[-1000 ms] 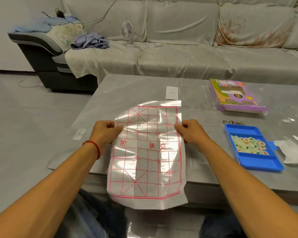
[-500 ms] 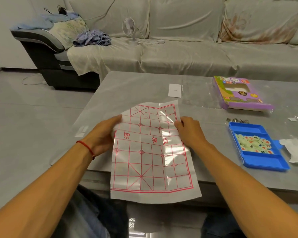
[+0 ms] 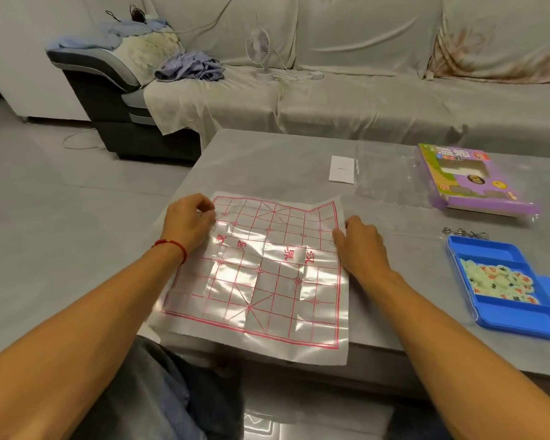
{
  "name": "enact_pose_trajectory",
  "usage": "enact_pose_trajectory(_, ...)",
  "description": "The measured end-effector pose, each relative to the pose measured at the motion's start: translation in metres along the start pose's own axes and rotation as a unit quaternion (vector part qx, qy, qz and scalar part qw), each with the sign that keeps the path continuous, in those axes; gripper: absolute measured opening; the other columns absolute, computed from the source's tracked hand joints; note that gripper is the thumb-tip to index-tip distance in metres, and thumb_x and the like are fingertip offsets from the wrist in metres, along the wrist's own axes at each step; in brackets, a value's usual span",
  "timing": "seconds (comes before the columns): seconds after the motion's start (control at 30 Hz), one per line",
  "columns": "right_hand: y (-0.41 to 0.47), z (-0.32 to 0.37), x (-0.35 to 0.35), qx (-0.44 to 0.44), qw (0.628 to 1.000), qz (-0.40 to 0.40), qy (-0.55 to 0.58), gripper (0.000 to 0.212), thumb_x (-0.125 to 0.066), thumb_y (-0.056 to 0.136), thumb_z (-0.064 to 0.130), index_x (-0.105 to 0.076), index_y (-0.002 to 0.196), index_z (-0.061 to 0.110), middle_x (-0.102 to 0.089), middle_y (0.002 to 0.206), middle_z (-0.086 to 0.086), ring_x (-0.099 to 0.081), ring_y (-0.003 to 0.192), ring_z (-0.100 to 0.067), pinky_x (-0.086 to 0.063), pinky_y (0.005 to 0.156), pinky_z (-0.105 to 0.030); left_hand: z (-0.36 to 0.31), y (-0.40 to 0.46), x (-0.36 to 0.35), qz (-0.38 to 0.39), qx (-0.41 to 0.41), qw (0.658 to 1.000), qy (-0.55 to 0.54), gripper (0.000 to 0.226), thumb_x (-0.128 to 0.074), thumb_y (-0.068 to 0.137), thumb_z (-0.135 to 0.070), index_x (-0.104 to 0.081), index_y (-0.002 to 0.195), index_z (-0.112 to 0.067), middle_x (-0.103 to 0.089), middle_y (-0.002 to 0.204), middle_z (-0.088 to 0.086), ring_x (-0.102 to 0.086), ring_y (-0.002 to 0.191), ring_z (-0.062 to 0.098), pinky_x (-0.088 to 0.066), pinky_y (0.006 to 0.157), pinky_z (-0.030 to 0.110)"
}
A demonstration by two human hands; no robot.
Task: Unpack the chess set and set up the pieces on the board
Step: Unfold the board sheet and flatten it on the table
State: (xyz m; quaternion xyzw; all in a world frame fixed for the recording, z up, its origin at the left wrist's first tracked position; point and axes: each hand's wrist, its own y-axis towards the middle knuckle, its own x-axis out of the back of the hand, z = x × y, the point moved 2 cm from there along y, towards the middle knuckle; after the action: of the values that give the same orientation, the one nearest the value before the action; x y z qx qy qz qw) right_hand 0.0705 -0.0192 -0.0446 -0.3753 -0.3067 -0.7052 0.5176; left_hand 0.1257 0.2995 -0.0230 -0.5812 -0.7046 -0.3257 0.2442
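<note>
Spreading across the near part of the grey table [image 3: 267, 160], the thin glossy plastic sheet printed with a red grid, the board [image 3: 261, 274], is lying mostly flat, its near edge hanging a little over the table's front lip. I am judging it to be very light, limp and slick: it is glaring under the light, creasing along old fold lines, and its far right corner is lifting and curling. My left hand [image 3: 189, 222] is pinching the sheet's far left corner, fingers curled over the edge. My right hand [image 3: 361, 246] is resting at the right edge with the fingers bent onto it; whether the thumb is tucked beneath I cannot tell. Being this flimsy, it is best taken at its edges or corners, then smoothed outward with flat palms, since it is likely to slide on the table top and spring back at the creases

Well to the right, the blue plastic tray [image 3: 518, 322] is holding the pale round pieces with red and dark characters [image 3: 496, 281], heaped in its middle compartment; they are looking small, hard and easy to pinch singly. Beyond it the purple cardboard box [image 3: 470, 182] is lying flat, with a small white card [image 3: 341, 168] nearby
</note>
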Motion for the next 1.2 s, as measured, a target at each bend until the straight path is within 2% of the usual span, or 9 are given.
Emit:
enact_pose_trajectory(0.13, -0.008, 0.023, -0.004, 0.056, 0.975, -0.067, -0.205, 0.063, -0.058, 0.095, 0.045, -0.031, 0.143, 0.016, -0.041, 0.142, -0.012, -0.055, 0.114, -0.029, -0.051, 0.075, -0.036, 0.0, -0.008, -0.014, 0.011, -0.11, 0.96, 0.259, 0.042, -0.042, 0.097, -0.048, -0.053, 0.131, -0.026, -0.052, 0.138, 0.003, -0.04, 0.13, 0.027, -0.037, 0.104, 0.048)
enact_pose_trajectory(0.2, -0.01, 0.038, -0.012, 0.136, 0.964, -0.067, -0.22, 0.061, -0.052, 0.097, 0.047, -0.029, 0.147, 0.02, -0.031, 0.153, -0.01, -0.041, 0.132, -0.03, -0.049, 0.093, -0.039, -0.002, -0.019, -0.03, 0.072, -0.154, 0.941, 0.292, 0.052, -0.029, 0.096, -0.057, -0.036, 0.143, -0.034, -0.032, 0.154, 0.003, -0.026, 0.141, 0.03, -0.027, 0.112, 0.053)
enact_pose_trajectory(0.27, -0.008, 0.047, -0.028, 0.191, 0.961, 0.009, -0.202, 0.063, -0.038, 0.1, 0.055, -0.023, 0.153, 0.024, -0.015, 0.163, -0.007, -0.018, 0.148, -0.031, -0.021, 0.119, -0.047, 0.005, -0.023, -0.047, 0.15, -0.141, 0.933, 0.295, 0.062, -0.017, 0.093, -0.067, -0.013, 0.15, -0.042, -0.009, 0.161, 0.002, -0.006, 0.148, 0.032, -0.009, 0.116, 0.059)
enact_pose_trajectory(0.33, 0.0, 0.045, -0.047, 0.189, 0.955, 0.107, -0.199, 0.077, -0.022, 0.096, 0.069, -0.006, 0.158, 0.027, 0.007, 0.166, -0.006, 0.008, 0.152, -0.031, 0.006, 0.122, -0.051, 0.014, -0.023, -0.06, 0.186, -0.116, 0.928, 0.302, 0.069, -0.007, 0.088, -0.073, 0.002, 0.15, -0.045, 0.006, 0.162, 0.001, 0.007, 0.148, 0.033, 0.003, 0.115, 0.062)
enact_pose_trajectory(0.4, 0.016, 0.036, -0.063, 0.174, 0.949, 0.157, -0.209, 0.087, -0.01, 0.089, 0.078, 0.006, 0.158, 0.027, 0.019, 0.164, -0.007, 0.019, 0.15, -0.03, 0.008, 0.12, -0.055, 0.02, -0.018, -0.068, 0.18, -0.1, 0.928, 0.311, 0.071, -0.003, 0.086, -0.075, 0.009, 0.149, -0.044, 0.013, 0.161, 0.0, 0.013, 0.147, 0.033, 0.007, 0.114, 0.062)
enact_pose_trajectory(0.7, 0.098, 0.04, -0.084, 0.206, 0.94, 0.146, -0.229, 0.099, 0.007, 0.076, 0.085, 0.013, 0.156, 0.027, 0.023, 0.162, -0.006, 0.022, 0.148, -0.029, 0.011, 0.12, -0.053, 0.021, 0.047, -0.087, 0.144, -0.065, 0.934, 0.32, 0.079, 0.004, 0.078, -0.078, 0.01, 0.149, -0.043, 0.014, 0.161, 0.001, 0.013, 0.147, 0.033, 0.006, 0.112, 0.065)
enact_pose_trajectory(0.97, 0.128, 0.075, -0.083, 0.242, 0.935, 0.077, -0.248, 0.084, -0.01, 0.091, 0.075, 0.007, 0.158, 0.025, 0.019, 0.164, -0.007, 0.021, 0.149, -0.03, 0.01, 0.119, -0.056, 0.023, 0.06, -0.089, 0.151, -0.07, 0.929, 0.329, 0.08, 0.005, 0.077, -0.078, 0.011, 0.149, -0.043, 0.016, 0.16, 0.001, 0.014, 0.146, 0.032, 0.006, 0.114, 0.062)
enact_pose_trajectory(1.1, 0.145, 0.062, -0.09, 0.172, 0.943, 0.137, -0.249, 0.089, -0.005, 0.086, 0.081, 0.012, 0.156, 0.03, 0.023, 0.162, -0.008, 0.021, 0.149, -0.032, 0.009, 0.119, -0.058, 0.016, 0.05, -0.092, 0.161, -0.082, 0.93, 0.321, 0.079, 0.003, 0.078, -0.078, 0.014, 0.148, -0.043, 0.02, 0.159, 0.0, 0.018, 0.146, 0.031, 0.009, 0.113, 0.062)
enact_pose_trajectory(1.2, 0.146, 0.047, -0.093, 0.169, 0.948, 0.131, -0.236, 0.09, -0.001, 0.083, 0.082, 0.012, 0.156, 0.032, 0.021, 0.163, -0.008, 0.019, 0.149, -0.032, 0.006, 0.118, -0.06, 0.012, 0.05, -0.094, 0.182, -0.072, 0.927, 0.321, 0.083, -0.001, 0.077, -0.078, 0.012, 0.15, -0.04, 0.017, 0.16, 0.001, 0.015, 0.146, 0.033, 0.008, 0.113, 0.063)
